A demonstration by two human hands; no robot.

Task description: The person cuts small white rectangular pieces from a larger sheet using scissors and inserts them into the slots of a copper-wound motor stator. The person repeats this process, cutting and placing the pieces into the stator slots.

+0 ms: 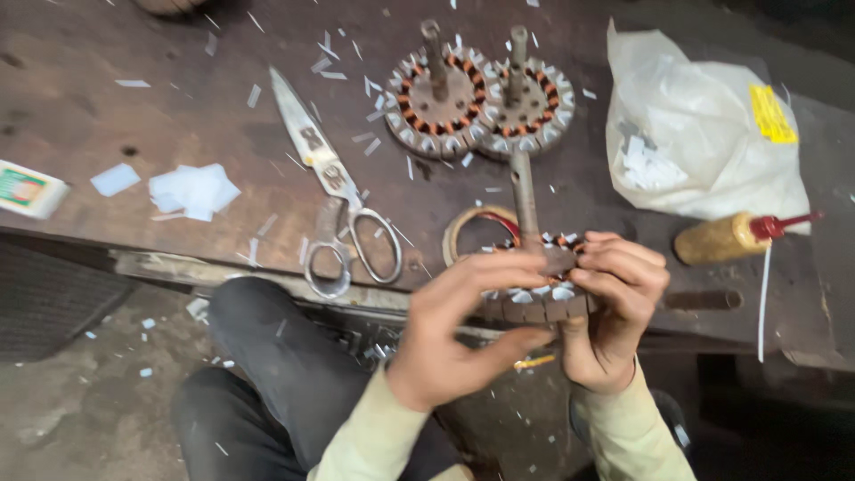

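While both hands close around it, the motor stator [534, 289] sits in the air just in front of the counter [107, 107] edge, above the person's lap. It is a round stack of dark metal with copper windings and small white paper strips in its slots, and a metal shaft [524, 196] rises from its middle, tilted slightly toward the camera's left. The left hand [454, 334] has its grip pinching the stator: fingers lie over the top face and the thumb presses under the near rim. The right hand [610, 307] has its grip curled tight on the stator's right side, fingers bent over the top edge. The motion blurs the fingertips, so the exact slot they touch cannot be told.

Just behind the stator, a ring of tape [468, 227] lies on the counter. Farther back stand 2 more stators [481, 102], touching each other, each with an upright shaft. To the left lies a pair of large scissors [334, 191], blades pointing away, handles near the counter edge. White paper scraps [191, 190] lie well left of the scissors, and a small box [31, 189] sits at the far left edge. At the right, a crumpled white plastic bag [704, 125] rests on the counter, with a yellowish bottle [726, 237] with a red nozzle lying on its side just in front of it.
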